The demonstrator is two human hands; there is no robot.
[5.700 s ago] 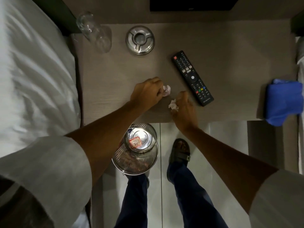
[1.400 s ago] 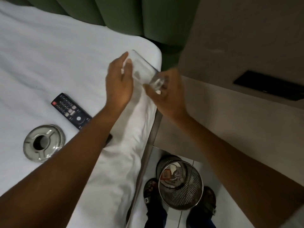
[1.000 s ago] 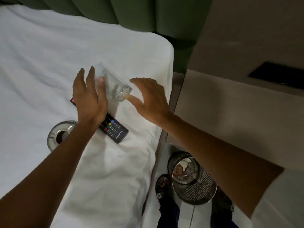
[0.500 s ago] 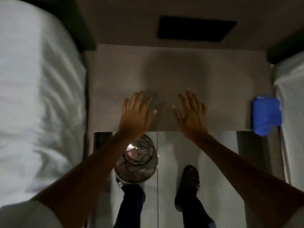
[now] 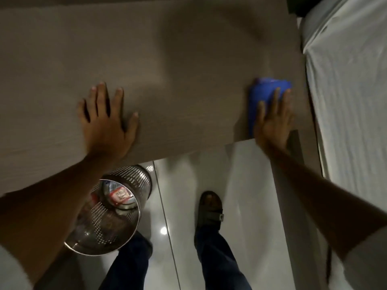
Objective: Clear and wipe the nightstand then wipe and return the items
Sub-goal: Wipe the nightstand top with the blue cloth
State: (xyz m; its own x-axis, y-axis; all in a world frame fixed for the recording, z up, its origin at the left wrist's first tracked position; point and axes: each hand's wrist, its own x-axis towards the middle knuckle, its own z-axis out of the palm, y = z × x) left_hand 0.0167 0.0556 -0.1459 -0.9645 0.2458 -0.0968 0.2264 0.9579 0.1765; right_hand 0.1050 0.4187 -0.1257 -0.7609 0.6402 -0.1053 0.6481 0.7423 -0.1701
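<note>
The grey-brown nightstand top [image 5: 178,70] fills the upper part of the view with nothing standing on it except a folded blue cloth [image 5: 262,91] near its right front corner. My right hand [image 5: 274,120] lies flat on the cloth, fingers extended and slightly apart, covering its near part. My left hand [image 5: 106,122] rests palm down on the bare top near the front edge, fingers spread, holding nothing. The remote, ashtray and glass are out of view.
A perforated metal waste bin [image 5: 109,216] with wrappers inside stands on the glossy tiled floor below my left forearm. A white-sheeted bed [image 5: 351,101] borders the nightstand on the right. My legs and a sandalled foot [image 5: 210,208] are below.
The glass was laid on the left bed beside the remote and ashtray. My view then swung back to the nightstand, and my right hand slid right onto the blue cloth.
</note>
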